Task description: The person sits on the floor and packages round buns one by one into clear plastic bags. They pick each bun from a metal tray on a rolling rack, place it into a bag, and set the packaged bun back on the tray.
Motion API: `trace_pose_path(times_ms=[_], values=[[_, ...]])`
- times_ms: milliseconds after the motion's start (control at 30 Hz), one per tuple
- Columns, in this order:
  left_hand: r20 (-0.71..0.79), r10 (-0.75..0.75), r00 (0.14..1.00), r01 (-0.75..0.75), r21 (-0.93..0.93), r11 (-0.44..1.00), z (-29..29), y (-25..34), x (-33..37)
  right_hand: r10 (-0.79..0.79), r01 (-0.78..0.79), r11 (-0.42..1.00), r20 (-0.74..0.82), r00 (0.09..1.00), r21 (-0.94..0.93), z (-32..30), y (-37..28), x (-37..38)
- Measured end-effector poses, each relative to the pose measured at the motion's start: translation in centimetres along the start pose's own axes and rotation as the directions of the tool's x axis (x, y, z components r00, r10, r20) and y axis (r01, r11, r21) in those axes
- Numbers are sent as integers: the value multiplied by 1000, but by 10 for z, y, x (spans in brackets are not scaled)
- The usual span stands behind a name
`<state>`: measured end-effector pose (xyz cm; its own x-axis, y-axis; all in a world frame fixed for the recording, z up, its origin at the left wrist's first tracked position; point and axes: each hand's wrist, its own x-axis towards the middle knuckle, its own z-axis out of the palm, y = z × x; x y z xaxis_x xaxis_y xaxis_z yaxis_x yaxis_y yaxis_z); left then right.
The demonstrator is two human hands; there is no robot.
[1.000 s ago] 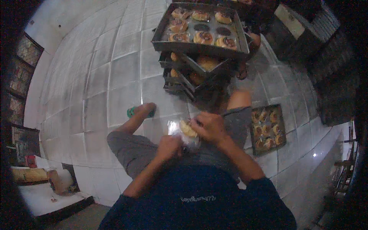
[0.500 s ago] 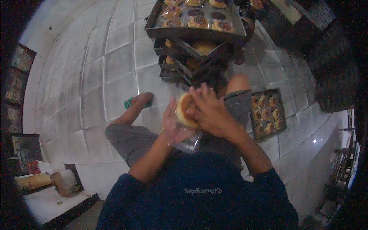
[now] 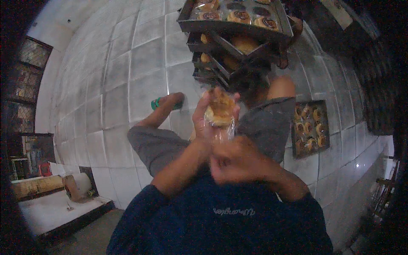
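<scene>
A round, golden-brown bun (image 3: pixel 221 109) sits inside a clear plastic bag (image 3: pixel 224 132) in front of my body. Wrapped around it from below, my left hand (image 3: pixel 202 121) holds the bagged bun with fingertips showing at its far and right sides. My right hand (image 3: pixel 233 159), curled and somewhat blurred, is at the bag's near end by my left wrist. Its fingers look closed on the plastic, though the exact grip is partly hidden.
Ahead stands a stack of dark trays (image 3: pixel 233 26), wrapped buns on top and others in the crisscrossed trays below. Another tray (image 3: pixel 311 152) of wrapped buns lies on the tiled floor (image 3: pixel 114 91) at my right. A roll (image 3: pixel 78 187) sits on a white surface to the left.
The bun is now farther inside the bag, held in my left hand. My right hand has moved from the bun's top down to the bag's near end. The view has shifted slightly.
</scene>
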<state>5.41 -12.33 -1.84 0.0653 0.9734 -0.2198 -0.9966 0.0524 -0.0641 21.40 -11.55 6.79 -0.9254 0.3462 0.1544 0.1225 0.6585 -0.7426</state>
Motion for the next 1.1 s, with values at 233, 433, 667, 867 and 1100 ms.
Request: trace_pose_path(times_ms=[233,433,667,867,1100], values=[[10,-313,950,313,-79,947,67,-57,-46,-57,-19,967,-286,957,-256,-94,-7,-44],[-259,-61,964,246,777,579,-19,-63,-10,659,-522,742,-315,683,420,-62,50,-115],[-214,74,974,197,963,185,-19,-46,41,773,-496,610,-325,545,618,-51,146,-124],[-190,237,953,152,974,167,-11,-37,33,796,-275,466,-264,545,841,-49,159,-116],[89,322,943,-52,991,-122,60,-21,17,785,-106,520,-426,450,847,-55,91,-98]])
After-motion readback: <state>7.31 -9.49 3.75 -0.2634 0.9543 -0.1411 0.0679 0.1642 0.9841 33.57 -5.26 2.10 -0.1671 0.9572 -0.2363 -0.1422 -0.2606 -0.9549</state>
